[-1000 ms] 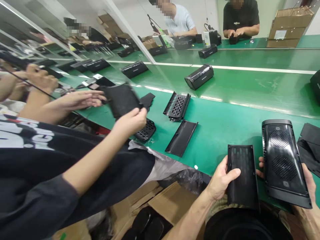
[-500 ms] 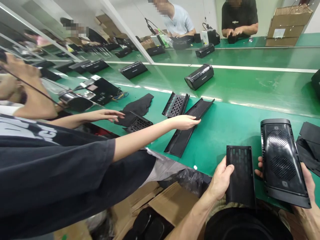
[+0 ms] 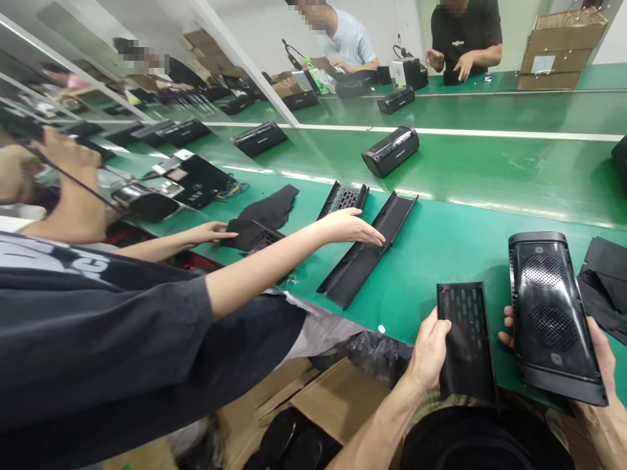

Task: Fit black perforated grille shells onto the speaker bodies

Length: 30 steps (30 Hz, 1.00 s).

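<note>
My left hand point(image 3: 427, 350) grips a flat black grille panel point(image 3: 465, 339) by its left edge, thumb on top, above the near edge of the green bench point(image 3: 431, 261). My right hand point(image 3: 600, 356) is wrapped under a black speaker housing point(image 3: 551, 316) with two round mesh openings facing up. The two parts are side by side, a small gap between them.
A co-worker on my left reaches a hand point(image 3: 350, 228) over two long black covers point(image 3: 369, 248) and a grille point(image 3: 343, 196). Black fabric pieces point(image 3: 605, 287) lie at the right. A finished speaker point(image 3: 390, 151) rides the conveyor point(image 3: 490, 163). Cardboard point(image 3: 337, 398) lies below the bench edge.
The co-worker put down the fabric-covered panel and laid a second long cover beside the first, hand still over it. My own hands shifted the panel slightly left.
</note>
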Tool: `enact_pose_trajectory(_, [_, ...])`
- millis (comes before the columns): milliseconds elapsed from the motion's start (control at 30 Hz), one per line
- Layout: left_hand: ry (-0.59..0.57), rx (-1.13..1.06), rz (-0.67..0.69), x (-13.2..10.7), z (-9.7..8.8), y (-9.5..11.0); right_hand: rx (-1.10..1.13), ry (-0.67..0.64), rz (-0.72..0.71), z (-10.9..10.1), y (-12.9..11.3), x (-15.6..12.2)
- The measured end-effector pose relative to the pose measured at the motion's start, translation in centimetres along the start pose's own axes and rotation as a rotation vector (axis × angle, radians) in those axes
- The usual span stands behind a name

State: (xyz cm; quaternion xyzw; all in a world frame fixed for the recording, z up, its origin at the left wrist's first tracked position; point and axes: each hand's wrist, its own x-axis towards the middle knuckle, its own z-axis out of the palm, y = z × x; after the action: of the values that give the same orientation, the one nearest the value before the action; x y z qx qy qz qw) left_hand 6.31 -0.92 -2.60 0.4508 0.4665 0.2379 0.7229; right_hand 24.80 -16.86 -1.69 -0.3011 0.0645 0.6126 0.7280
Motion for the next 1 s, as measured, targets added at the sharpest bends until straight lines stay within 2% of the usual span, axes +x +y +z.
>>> enact_pose_trajectory(133, [-0.004, -0.04, -0.018, -0.1, 0.1, 0.5, -0.014, 0.064, -0.035, -0.3, 0.3, 0.2])
enact_pose_trajectory(300, [-0.083, -0.071, -0.048, -0.3, 0.4, 1.3, -0.03, -0.013, 0.026, -0.1, -0.3, -0.1])
enact_pose_trajectory(467, [-0.034, -0.02, -0.03, -0.2, 0.4, 1.1, -0.006, -0.03, 0.052, 0.6, -0.9, -0.4])
enact_pose_trajectory(733, [0.004, -0.085, -0.031, -0.3, 0.6, 1.1, -0.045, -0.02, 0.034, 0.5, -0.8, -0.3])
enact_pose_trajectory(1000, [-0.055, -0.19, -0.08, -0.7, 0.6, 1.6, -0.007, -0.004, 0.037, 0.7, -0.7, -0.3])
